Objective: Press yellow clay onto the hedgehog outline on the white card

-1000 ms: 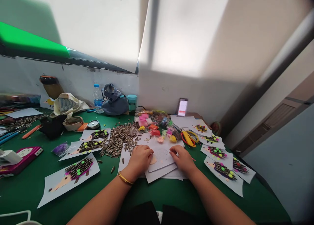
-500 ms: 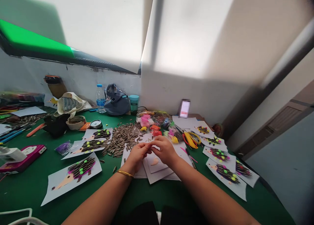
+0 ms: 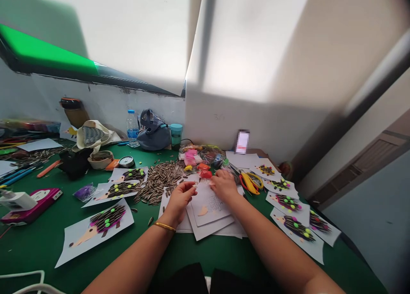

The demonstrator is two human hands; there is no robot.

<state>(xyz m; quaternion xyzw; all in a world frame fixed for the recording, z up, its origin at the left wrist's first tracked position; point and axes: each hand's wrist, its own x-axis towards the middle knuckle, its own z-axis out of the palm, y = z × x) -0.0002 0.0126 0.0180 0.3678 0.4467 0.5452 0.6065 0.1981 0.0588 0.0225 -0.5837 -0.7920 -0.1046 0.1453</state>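
Head view: thin, flat white drawing sheet (image 3: pixel 195 204) at 6 o'clock from frame ctr, w/ spiky-bodied outline; smooth, matte peach clay piece (image 3: pixel 203 211) at its 8 o'clock. L hand (image 3: pixel 195 189) at 10 o'clock, narrow, contents unclear; R hand (image 3: pixel 214 182) at 1 o'clock, fingers curled, can't tell grip.

Sheet (image 3: pixel 209 219): white, lying flat and slightly askew atop other paper
Drawing (image 3: pixel 216 203): fine dark outline, scalloped, partly filled with small loops
Peach clay (image 3: pixel 203 211): flat, pointed patch at the drawing's left
Packets (image 3: pixel 205 174): crumpled clear plastic, red, pink and yellow contents, heaped beyond the sheet
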